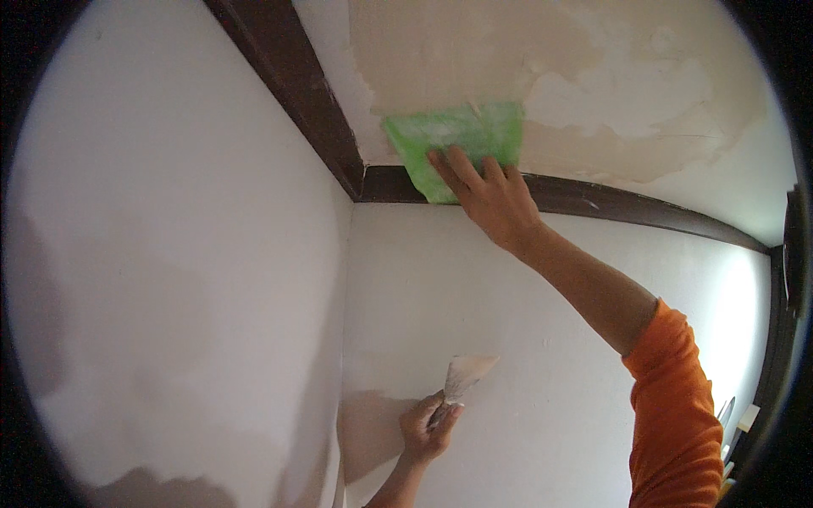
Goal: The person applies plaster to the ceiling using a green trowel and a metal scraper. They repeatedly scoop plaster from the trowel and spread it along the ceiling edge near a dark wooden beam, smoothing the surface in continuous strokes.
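My right hand (500, 203) is raised to the ceiling, its fingers spread over a green cloth (423, 135) and holding it against the patchy surface. White dust or filler marks the cloth, and one corner of it hangs down over the dark trim. Lower down, in front of the far wall, my left hand (428, 427) is closed around the handle of a putty knife (466, 374). The knife's wide blade points up and right, smeared with whitish filler. Most of its handle is hidden by my fingers.
Beige and white patches of filler cover the ceiling (610, 93). Dark brown trim (610, 198) runs along the ceiling's edges and meets at the corner. A pale wall (169, 212) rises on the left. Dark and pale objects (745, 419), hard to make out, stand at the far right.
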`<control>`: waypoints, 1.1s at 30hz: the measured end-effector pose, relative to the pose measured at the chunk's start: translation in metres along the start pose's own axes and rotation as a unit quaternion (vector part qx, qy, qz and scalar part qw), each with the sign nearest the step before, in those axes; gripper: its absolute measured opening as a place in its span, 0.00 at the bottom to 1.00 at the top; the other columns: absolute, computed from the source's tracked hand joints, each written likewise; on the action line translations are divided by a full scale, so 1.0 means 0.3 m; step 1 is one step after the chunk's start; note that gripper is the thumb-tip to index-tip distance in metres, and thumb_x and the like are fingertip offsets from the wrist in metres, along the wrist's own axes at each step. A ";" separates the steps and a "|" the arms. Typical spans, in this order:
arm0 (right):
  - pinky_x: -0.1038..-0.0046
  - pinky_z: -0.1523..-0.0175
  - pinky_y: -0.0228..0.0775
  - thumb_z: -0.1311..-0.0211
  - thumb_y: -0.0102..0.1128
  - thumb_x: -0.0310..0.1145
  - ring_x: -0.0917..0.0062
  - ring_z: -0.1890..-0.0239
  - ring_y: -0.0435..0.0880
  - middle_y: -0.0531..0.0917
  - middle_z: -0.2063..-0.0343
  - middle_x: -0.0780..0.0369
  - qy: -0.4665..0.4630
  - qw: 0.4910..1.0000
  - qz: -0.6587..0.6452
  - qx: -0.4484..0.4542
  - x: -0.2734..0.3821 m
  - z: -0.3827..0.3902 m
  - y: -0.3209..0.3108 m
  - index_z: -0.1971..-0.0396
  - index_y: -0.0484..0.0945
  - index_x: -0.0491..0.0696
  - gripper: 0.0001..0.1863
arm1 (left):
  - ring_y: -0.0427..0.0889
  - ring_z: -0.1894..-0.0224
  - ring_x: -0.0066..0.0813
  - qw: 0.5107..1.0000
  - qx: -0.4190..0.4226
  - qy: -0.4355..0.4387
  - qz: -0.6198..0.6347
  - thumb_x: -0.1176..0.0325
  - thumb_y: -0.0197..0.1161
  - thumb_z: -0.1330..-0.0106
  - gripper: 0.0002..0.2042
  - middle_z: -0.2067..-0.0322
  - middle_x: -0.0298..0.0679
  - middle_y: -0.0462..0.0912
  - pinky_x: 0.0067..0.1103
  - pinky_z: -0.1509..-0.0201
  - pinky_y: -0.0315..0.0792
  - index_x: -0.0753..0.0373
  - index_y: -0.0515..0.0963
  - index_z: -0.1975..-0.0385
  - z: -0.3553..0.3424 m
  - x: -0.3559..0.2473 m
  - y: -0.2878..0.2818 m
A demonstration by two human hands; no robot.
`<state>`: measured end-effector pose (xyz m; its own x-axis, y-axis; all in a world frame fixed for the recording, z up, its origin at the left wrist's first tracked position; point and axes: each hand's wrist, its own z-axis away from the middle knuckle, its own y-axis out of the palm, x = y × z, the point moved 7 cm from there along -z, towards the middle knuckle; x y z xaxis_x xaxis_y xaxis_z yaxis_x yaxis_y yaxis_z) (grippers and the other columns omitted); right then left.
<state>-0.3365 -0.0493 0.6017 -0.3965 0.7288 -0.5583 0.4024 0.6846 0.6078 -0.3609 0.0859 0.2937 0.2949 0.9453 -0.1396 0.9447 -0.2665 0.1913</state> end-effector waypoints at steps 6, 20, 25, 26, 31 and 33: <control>0.76 0.67 0.76 0.51 0.66 0.31 0.79 0.69 0.76 0.76 0.46 0.67 0.048 0.987 -0.026 -0.152 -0.110 0.082 -0.323 0.37 0.74 0.61 0.35 | 0.74 0.76 0.13 0.994 0.051 -0.098 -0.010 0.65 0.68 0.36 0.14 0.77 0.33 0.82 0.17 0.73 0.70 0.69 0.82 0.56 0.012 0.062 0.028; 0.72 0.66 0.79 0.46 0.61 0.31 0.75 0.65 0.78 0.75 0.47 0.66 0.115 0.959 0.073 -0.250 -0.177 -0.313 -0.430 0.38 0.73 0.61 0.31 | 0.71 0.77 0.11 1.000 0.011 -0.013 0.018 0.65 0.68 0.35 0.15 0.75 0.32 0.83 0.14 0.74 0.67 0.69 0.82 0.54 -0.008 -0.006 0.033; 0.78 0.67 0.80 0.48 0.65 0.32 0.78 0.68 0.76 0.70 0.45 0.64 0.012 0.993 0.072 -0.090 -0.050 -0.162 -0.139 0.32 0.65 0.60 0.40 | 0.72 0.76 0.11 1.000 0.019 -0.018 0.016 0.65 0.68 0.35 0.15 0.75 0.33 0.83 0.14 0.73 0.68 0.68 0.82 0.53 -0.003 -0.010 0.020; 0.76 0.65 0.81 0.48 0.64 0.31 0.77 0.68 0.76 0.70 0.44 0.64 -0.005 0.995 0.062 -0.074 -0.029 -0.125 -0.081 0.31 0.64 0.59 0.40 | 0.72 0.76 0.11 1.000 0.018 -0.017 0.015 0.65 0.68 0.35 0.15 0.75 0.33 0.84 0.14 0.73 0.68 0.68 0.82 0.53 -0.004 -0.007 0.024; 0.70 0.59 0.81 0.47 0.64 0.31 0.72 0.66 0.78 0.71 0.45 0.64 -0.039 0.998 -0.015 0.048 -0.003 0.068 0.063 0.28 0.57 0.59 0.44 | 0.71 0.78 0.11 0.999 0.008 0.034 0.036 0.66 0.67 0.34 0.15 0.75 0.32 0.82 0.15 0.75 0.68 0.68 0.82 0.53 -0.001 -0.006 0.040; 0.70 0.60 0.80 0.43 0.62 0.28 0.72 0.64 0.80 0.75 0.49 0.62 0.010 0.998 -0.069 0.001 -0.037 0.120 -0.102 0.31 0.62 0.54 0.37 | 0.70 0.79 0.12 0.998 -0.012 0.021 0.054 0.65 0.67 0.34 0.14 0.76 0.32 0.81 0.16 0.76 0.67 0.67 0.81 0.55 0.010 0.019 0.029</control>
<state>-0.3148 -0.0778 0.5688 -0.4648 0.6272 -0.6250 0.3438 0.7783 0.5254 -0.3505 0.0885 0.2916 0.3881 0.9184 -0.0762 0.9038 -0.3631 0.2265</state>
